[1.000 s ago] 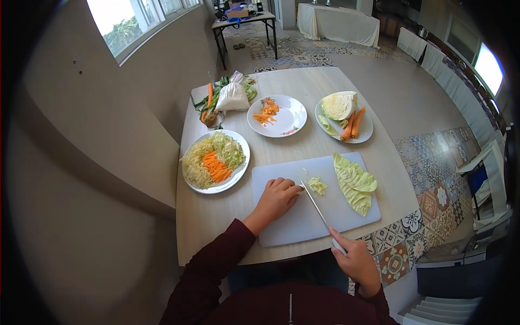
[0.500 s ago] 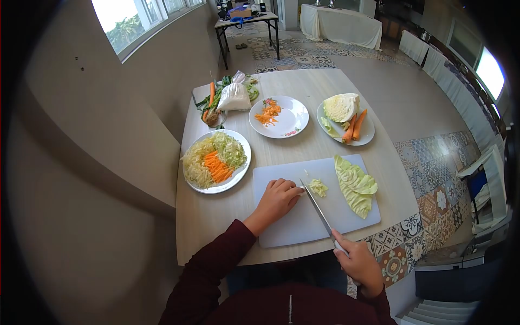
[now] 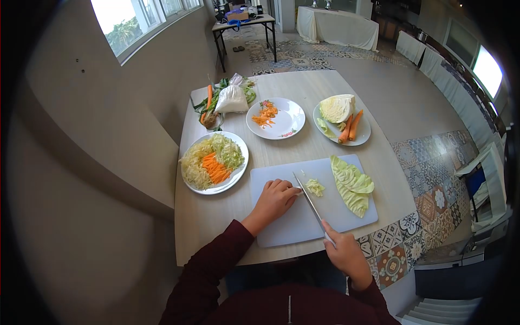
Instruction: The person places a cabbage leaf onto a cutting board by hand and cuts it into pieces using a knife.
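Observation:
On the white cutting board (image 3: 276,230), my left hand (image 3: 276,199) is closed with curled fingers over a small pale piece of cabbage, mostly hidden beneath them. My right hand (image 3: 345,252) grips the handle of a knife (image 3: 311,204). Its blade points up and left, right beside my left fingertips. Just right of the blade lies a small heap of shredded cabbage (image 3: 314,187). Large cabbage leaves (image 3: 352,187) rest at the board's right side, apart from both hands.
A plate (image 3: 242,172) of shredded cabbage and carrot stands left of the board. Behind are a flowered plate (image 3: 292,115) with carrot bits, a plate (image 3: 362,142) with half a cabbage and carrots, and a plastic bag (image 3: 232,100) beside vegetables. A wall (image 3: 130,124) rises on the left.
My right hand has pushed the knife slightly forward and left, its tip now farther past my left fingers. My left hand stays in place on the board.

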A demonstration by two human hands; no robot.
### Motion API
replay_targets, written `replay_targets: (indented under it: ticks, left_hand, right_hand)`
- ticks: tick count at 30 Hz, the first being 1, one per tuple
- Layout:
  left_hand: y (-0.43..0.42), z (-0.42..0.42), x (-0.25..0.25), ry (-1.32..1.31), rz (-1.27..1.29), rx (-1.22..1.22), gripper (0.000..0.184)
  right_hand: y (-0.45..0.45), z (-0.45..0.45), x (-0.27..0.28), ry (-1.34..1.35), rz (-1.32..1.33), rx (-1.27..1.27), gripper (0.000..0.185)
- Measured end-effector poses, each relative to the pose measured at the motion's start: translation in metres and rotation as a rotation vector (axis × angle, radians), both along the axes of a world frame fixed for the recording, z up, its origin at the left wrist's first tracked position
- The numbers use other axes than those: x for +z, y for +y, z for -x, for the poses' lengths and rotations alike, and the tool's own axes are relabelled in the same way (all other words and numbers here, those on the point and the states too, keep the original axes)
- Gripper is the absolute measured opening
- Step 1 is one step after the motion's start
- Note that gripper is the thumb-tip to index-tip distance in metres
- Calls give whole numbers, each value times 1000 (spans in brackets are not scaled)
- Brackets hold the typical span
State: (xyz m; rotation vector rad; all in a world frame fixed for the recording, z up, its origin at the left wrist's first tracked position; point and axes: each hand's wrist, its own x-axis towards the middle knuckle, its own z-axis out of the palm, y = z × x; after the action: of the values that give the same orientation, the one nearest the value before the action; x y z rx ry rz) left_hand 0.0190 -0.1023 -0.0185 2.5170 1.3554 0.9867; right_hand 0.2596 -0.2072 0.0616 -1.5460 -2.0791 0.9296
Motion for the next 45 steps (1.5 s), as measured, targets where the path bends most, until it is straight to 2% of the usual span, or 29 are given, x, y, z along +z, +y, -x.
replay_targets:
  ticks: [4, 10, 15, 22, 31, 45]
  left_hand:
    - [-1, 0, 1, -2, 7, 9, 25]
    - [0, 0, 0, -41, -23, 0, 18]
    - [1, 0, -2, -36, -37, -9, 18]
    - [1, 2, -2, -28, 19, -10, 23]
    - [0, 3, -2, -44, 14, -22, 23]
    - [0, 1, -2, -72, 29, -44, 25]
  right_hand:
    - [-10, 1, -13, 5, -62, 3, 51]
    - [-26, -13, 5, -23, -22, 54, 51]
    - [-29, -17, 16, 35, 74, -3, 51]
    - [-22, -2, 0, 138, -1, -63, 51]
    - [-18, -7, -1, 120, 101, -149, 51]
    - [-16, -8, 4, 88, 46, -110, 52]
